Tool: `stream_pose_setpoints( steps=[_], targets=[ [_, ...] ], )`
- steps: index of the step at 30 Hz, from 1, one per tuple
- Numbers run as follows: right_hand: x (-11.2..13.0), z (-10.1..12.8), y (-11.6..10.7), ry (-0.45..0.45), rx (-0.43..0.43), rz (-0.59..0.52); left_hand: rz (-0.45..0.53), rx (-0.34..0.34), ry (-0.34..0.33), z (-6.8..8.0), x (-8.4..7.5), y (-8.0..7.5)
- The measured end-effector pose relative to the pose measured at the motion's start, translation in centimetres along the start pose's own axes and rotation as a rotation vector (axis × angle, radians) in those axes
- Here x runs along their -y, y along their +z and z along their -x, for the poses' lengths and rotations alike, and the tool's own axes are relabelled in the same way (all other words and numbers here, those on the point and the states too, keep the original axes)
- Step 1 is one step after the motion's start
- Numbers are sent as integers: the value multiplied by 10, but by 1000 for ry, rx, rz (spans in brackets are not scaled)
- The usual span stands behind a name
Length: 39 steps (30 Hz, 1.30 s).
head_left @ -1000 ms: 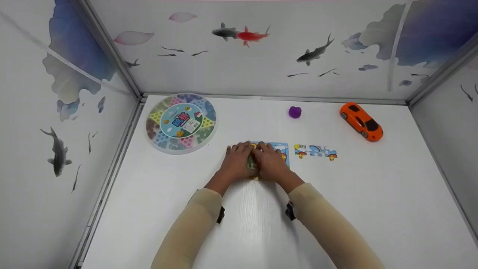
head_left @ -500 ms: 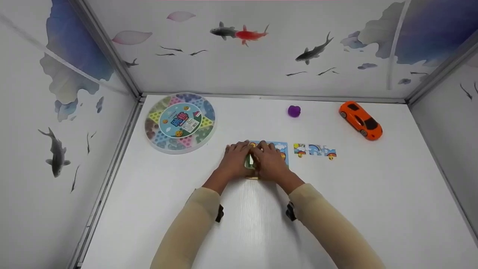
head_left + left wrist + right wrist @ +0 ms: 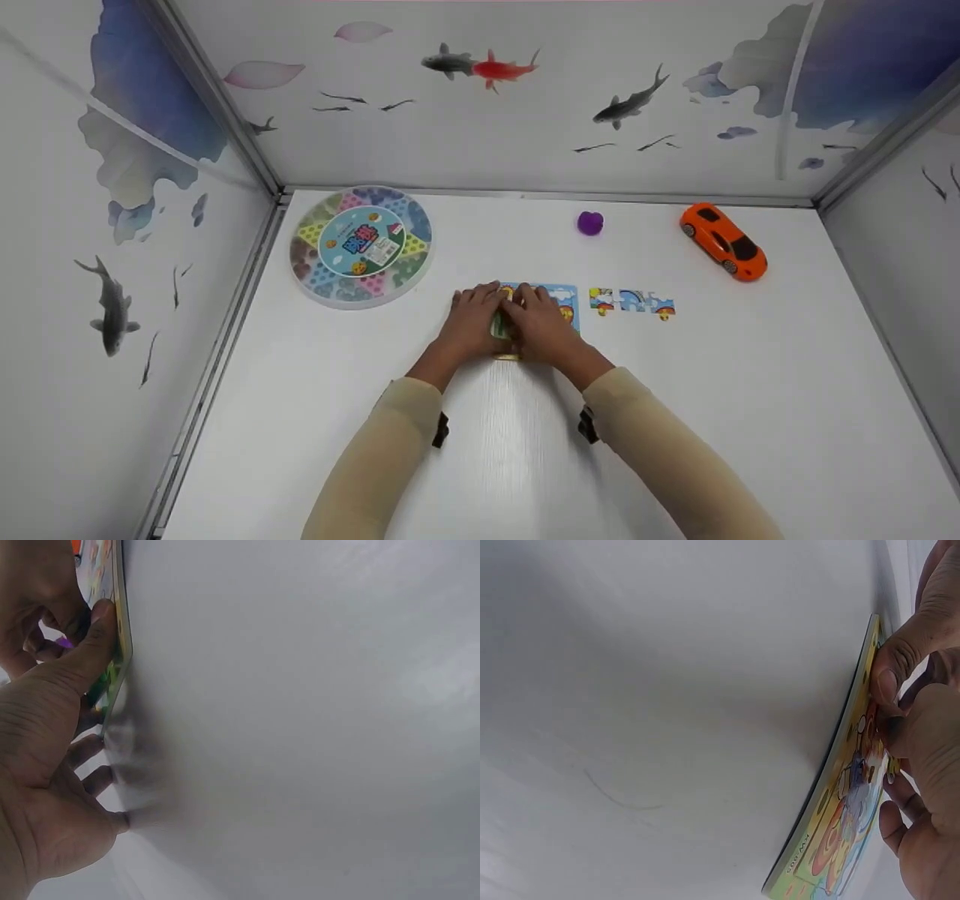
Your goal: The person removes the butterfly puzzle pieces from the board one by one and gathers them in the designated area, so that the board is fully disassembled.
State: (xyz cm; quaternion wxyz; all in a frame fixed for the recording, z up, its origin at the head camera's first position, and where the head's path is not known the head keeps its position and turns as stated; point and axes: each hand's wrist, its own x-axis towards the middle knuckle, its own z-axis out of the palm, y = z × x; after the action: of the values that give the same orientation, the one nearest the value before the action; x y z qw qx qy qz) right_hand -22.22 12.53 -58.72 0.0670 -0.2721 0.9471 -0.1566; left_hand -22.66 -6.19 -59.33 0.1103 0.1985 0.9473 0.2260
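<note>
White table (image 3: 750, 390) | both hands (image 3: 506, 326) pressing puzzle board (image 3: 564, 300) | loose pieces (image 3: 632, 303) just right

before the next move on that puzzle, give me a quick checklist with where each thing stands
1. Both hands on the puzzle board: ok, left hand and right hand rest on it.
2. Left thumb on the board's edge: ok.
3. Loose strip of joined pieces within reach, right of the board: ok.
4. Piece under the fingers seated flat: cannot tell, hands cover it.
5. Orange toy car, purple ball, round game box apart from the board: ok.
</note>
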Motion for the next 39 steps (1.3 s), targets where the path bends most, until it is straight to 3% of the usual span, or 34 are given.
stream_pose_setpoints(
  steps=[5, 11, 20, 25, 39],
  targets=[
    [-1, 3, -1, 13, 12, 41, -12, 5, -1, 0, 0, 0],
    [-8, 7, 0, -1, -41, 76, -18, 17, -16, -2, -2, -1],
    [-29, 20, -6, -1, -72, -72, 0, 25, -32, -4, -1, 0],
    [-46, 35, -10, -11, -122, -54, 17, 20, -34, -3, 0, 2],
    [-92, 81, -23, 106, -110, -152, 52, 11, -37, -2, -3, 0]
  ],
)
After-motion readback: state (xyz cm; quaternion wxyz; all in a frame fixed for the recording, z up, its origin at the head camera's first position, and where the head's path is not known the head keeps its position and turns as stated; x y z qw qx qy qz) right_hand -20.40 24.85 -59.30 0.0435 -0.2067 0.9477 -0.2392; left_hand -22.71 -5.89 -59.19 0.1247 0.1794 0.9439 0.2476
